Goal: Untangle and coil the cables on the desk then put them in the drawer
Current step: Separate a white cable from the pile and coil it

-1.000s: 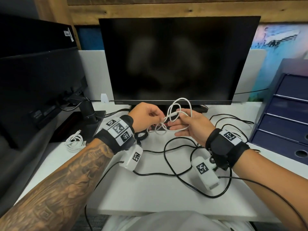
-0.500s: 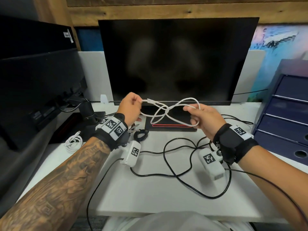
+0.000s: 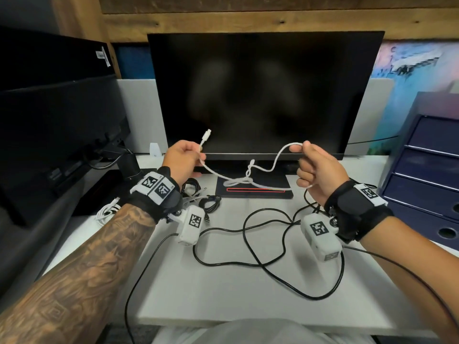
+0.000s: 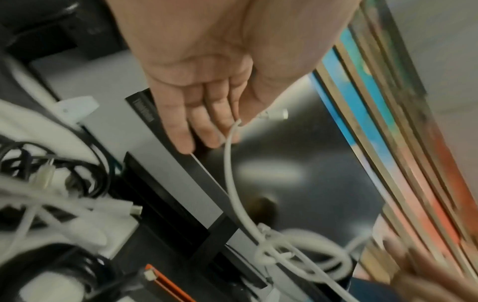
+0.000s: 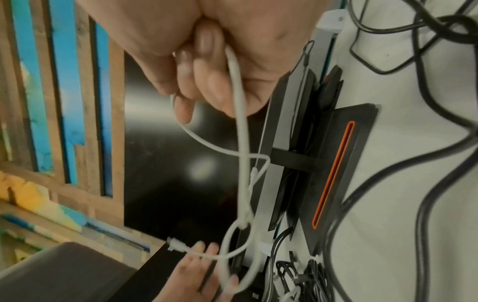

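Both hands hold a thin white charging cable above the white counter (knot sagging between them): left hand fingers pinch near its plug, right hand fingers curl around it.

I see the cable strung between the left hand and right hand, above the worktop, before the monitor. Drawer unit stands right; loose cables lie beneath.
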